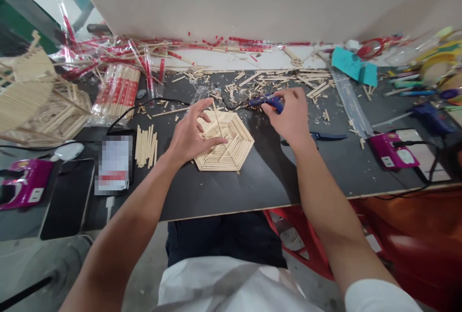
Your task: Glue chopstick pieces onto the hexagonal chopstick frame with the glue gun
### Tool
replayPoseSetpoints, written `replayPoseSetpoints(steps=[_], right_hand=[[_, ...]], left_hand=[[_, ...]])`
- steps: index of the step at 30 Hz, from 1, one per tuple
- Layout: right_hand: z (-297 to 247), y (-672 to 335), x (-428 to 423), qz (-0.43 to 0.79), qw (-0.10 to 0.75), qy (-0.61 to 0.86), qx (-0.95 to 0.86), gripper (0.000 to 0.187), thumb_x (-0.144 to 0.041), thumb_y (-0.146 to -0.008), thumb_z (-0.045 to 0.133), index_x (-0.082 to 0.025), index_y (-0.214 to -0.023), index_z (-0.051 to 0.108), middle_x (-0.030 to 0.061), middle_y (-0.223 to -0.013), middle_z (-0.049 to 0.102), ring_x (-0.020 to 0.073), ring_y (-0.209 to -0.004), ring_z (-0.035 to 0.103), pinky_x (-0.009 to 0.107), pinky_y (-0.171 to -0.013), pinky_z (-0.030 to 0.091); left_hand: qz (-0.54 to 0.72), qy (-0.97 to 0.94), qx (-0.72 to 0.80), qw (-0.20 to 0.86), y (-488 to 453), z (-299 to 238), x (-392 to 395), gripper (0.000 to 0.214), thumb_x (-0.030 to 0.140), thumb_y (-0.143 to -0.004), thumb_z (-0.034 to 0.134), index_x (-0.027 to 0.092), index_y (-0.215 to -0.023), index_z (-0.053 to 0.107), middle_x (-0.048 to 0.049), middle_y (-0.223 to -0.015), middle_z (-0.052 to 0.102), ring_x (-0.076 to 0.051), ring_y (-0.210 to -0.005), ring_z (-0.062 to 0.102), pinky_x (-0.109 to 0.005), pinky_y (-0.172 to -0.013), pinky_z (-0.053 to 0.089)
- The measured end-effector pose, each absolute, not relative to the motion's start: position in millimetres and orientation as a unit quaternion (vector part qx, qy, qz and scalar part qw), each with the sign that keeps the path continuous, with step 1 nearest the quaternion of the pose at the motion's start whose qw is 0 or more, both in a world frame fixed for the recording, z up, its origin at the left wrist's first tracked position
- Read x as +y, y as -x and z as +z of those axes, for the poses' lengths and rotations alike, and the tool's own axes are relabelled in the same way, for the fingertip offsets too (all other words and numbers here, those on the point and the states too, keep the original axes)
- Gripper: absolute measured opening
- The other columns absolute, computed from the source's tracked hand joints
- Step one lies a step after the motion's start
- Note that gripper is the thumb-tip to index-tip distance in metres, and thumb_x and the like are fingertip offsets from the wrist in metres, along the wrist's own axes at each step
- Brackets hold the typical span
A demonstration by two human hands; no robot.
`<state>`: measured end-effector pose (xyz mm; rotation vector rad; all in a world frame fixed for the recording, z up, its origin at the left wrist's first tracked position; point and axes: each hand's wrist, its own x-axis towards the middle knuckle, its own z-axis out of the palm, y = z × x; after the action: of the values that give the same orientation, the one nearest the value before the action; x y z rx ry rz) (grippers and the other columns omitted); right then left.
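Note:
A flat hexagon built of glued wooden sticks (231, 146) lies on the dark table (260, 182) in front of me. My left hand (191, 134) rests on its left side, fingers spread, with one thin stick (217, 118) standing up between the fingertips. My right hand (290, 115) is closed round a blue glue gun (265, 101), whose nozzle points left just beyond the hexagon's far edge.
Cut sticks (146, 146) lie left of the hexagon beside a phone (113, 165). Stick scraps (277, 81) and red-wrapped chopstick packs (117, 91) cover the back. A stick structure (39, 105) stands far left. Purple devices (391, 151) (21, 187) sit on both sides, red chairs below right.

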<state>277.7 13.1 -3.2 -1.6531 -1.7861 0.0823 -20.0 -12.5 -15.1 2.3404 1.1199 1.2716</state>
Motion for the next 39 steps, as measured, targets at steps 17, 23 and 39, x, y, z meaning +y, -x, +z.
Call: replayPoseSetpoints(steps=[17,23,39], right_hand=[[2.3,-187.2,-69.9,0.122,0.165,0.536,-0.819,0.062,-0.062,-0.081,0.077,-0.012,-0.111,0.057,0.0257,-0.114,0.058,0.0430,-0.109,0.058,0.061,-0.091,0.054],[7.4,-188.6,-67.3,0.150,0.162,0.533,-0.817,0.059,-0.056,-0.076,0.083,-0.014,-0.111,0.060,0.0229,-0.114,0.062,0.0421,-0.108,0.060,0.061,-0.091,0.054],[17.1,-224.9,-25.8,0.336,0.357,0.358,-0.795,0.089,-0.064,-0.075,0.082,-0.033,-0.150,0.046,0.0099,-0.156,0.050,0.0197,-0.090,0.066,0.035,-0.071,0.057]], left_hand=[[0.449,-0.775,0.434,0.097,30.1,-27.1,-1.9,0.113,0.088,-0.063,0.069,0.030,-0.153,0.034,-0.0169,-0.147,0.056,-0.022,-0.093,0.070,-0.030,-0.067,0.057],[0.443,-0.779,0.434,0.094,27.7,-23.1,-4.8,0.110,0.087,-0.064,0.070,0.028,-0.152,0.037,-0.0181,-0.146,0.057,-0.021,-0.091,0.070,-0.026,-0.060,0.054],[0.400,-0.819,0.365,0.189,21.1,-13.2,-15.5,0.100,0.062,-0.071,0.085,0.028,-0.153,0.039,-0.0159,-0.146,0.058,-0.019,-0.089,0.071,-0.028,-0.062,0.056]])
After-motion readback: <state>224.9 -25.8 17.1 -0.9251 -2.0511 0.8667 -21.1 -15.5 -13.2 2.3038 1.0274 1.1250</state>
